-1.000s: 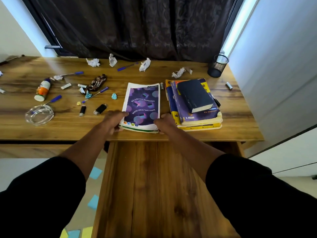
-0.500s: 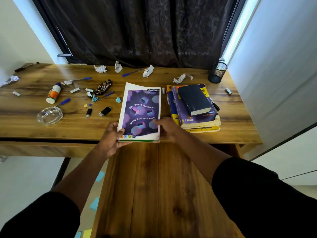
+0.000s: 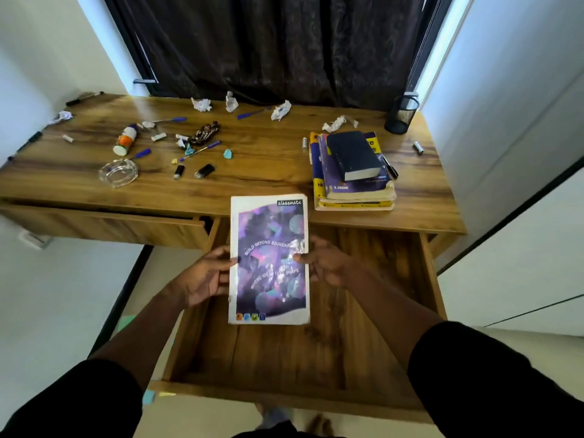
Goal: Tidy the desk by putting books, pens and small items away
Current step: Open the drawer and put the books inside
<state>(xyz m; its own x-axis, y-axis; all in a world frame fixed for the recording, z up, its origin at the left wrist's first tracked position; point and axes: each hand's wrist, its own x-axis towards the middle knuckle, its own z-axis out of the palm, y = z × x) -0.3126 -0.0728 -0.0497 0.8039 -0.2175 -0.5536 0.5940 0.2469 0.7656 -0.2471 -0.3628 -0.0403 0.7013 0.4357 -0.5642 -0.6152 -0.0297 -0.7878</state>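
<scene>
While you hold the notebook over the open drawer, your left hand and right hand pinch its long sides; its long way points toward the desk.

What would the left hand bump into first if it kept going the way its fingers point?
The left hand points rightward, and its fingers already touch the notebook held over the open drawer. So the notebook's left edge comes first, as far as this view shows.
</scene>
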